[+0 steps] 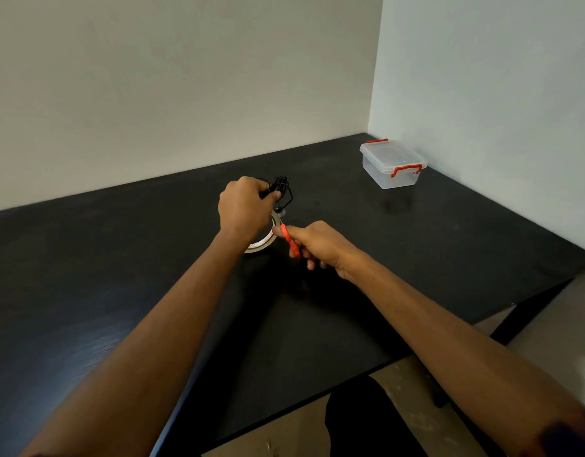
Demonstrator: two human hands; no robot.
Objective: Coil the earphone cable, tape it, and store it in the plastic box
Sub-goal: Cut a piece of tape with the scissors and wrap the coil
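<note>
A matte black table [449,232] fills a corner where two plain white walls [152,77] meet, the seam rising at about 1 o'clock. Tan floor [548,324] shows past the table's near edge at 4 o'clock, beside one dark table leg [528,318].

At the middle of the tabletop the left hand [245,206] has its fingers curled tight round the coiled black earphone cable [281,189], lifted just above the surface. The loops stick out on the hand's 2 o'clock side and a short end dangles below. The cable blends into the dark table, so its loops and the small part hanging from it are hard to make out.

Just below, at the hand's 5 o'clock, lies the tape roll [261,242], flat on the table and mostly covered by the hand and wrist. The right hand [317,245] sits at the roll's 3 o'clock, fingers folded round the red handles of the scissors [289,240]. The blades are hidden, so I cannot tell whether they are apart.

The clear plastic box [391,164] stands well apart at 2 o'clock, near the right wall, with its lid [388,151] on.

By count: one cable bundle, one tape roll, one pair of scissors, one box with two red latches [406,169], two hands.
</note>
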